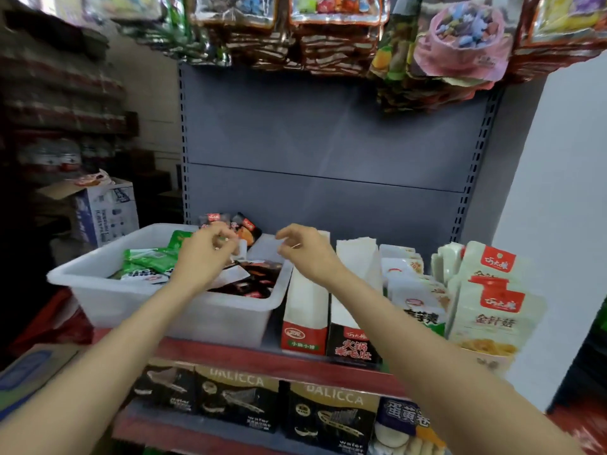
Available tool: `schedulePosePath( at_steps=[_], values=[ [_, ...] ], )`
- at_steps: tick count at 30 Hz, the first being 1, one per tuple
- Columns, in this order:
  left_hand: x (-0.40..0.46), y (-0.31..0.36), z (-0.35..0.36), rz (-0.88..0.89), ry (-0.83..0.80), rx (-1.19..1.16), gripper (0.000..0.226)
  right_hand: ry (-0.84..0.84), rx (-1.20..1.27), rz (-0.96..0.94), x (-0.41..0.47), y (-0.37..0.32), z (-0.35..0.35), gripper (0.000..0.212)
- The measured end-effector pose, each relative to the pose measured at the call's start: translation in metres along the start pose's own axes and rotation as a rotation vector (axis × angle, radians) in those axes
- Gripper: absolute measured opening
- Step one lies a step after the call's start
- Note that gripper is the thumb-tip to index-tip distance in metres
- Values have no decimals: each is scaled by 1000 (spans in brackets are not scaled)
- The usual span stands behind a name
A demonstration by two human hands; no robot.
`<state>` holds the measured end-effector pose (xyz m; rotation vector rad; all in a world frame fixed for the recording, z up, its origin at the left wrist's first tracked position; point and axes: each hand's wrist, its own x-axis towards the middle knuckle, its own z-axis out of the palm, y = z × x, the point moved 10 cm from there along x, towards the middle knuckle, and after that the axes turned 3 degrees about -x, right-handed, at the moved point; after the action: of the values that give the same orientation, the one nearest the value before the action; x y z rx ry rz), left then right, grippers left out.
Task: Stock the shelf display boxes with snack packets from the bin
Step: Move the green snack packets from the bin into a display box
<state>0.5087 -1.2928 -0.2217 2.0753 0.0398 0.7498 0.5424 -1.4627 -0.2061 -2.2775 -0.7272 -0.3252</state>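
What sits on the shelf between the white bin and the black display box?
In the head view, one red-and-white display box stands between the white bin and the black display box, beside both. The right hand hovers above it.

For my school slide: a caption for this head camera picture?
Two hands hover over a white bin of snack packets.

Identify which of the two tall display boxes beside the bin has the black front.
The right-hand display box, second from the white bin. Its neighbour, the red-fronted display box next to the bin, has a green strip.
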Motion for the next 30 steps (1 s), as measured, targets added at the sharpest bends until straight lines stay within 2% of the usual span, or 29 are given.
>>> schedulePosePath(
  at_steps=[3, 4, 7, 9, 10, 12, 15, 18, 21, 24, 26, 30],
  values=[
    [23, -50, -35, -89, -30, 230, 7, -54, -54, -35, 28, -23, 51, 34],
    [32, -66, -40, -115, -73, 291, 12, -84, -82, -41, 37, -28, 67, 38],
    [43, -101, -32, -174, -352, 442, 57, -226, -178, -52, 64, -34, 117, 57],
    [39, -116, -21, -223, -542, 506, 71, -341, -268, -58, 76, -34, 145, 63],
    [37, -121, -16, -236, -599, 531, 70, -408, -313, -58, 79, -33, 157, 66],
    [35, -125, -14, -247, -615, 553, 58, -548, -402, -44, 79, -25, 177, 66],
    [41, -121, -21, -217, -495, 490, 28, -668, -512, -53, 79, -13, 192, 52],
    [47, -106, -40, -110, -308, 529, 31, -629, -476, -69, 84, -9, 192, 52],
    [49, -91, -53, 3, -160, 448, 27, -467, -123, -91, 86, -20, 173, 57],
    [40, -56, -58, 161, -88, 272, 26, -265, 205, -181, 77, -37, 134, 39],
    [32, -31, -57, 247, -55, 156, 22, -167, 288, -189, 68, -39, 108, 15],
    [22, -2, -45, 228, -4, -122, 7, -8, 330, -133, 46, -28, 63, 14]
  ],
)
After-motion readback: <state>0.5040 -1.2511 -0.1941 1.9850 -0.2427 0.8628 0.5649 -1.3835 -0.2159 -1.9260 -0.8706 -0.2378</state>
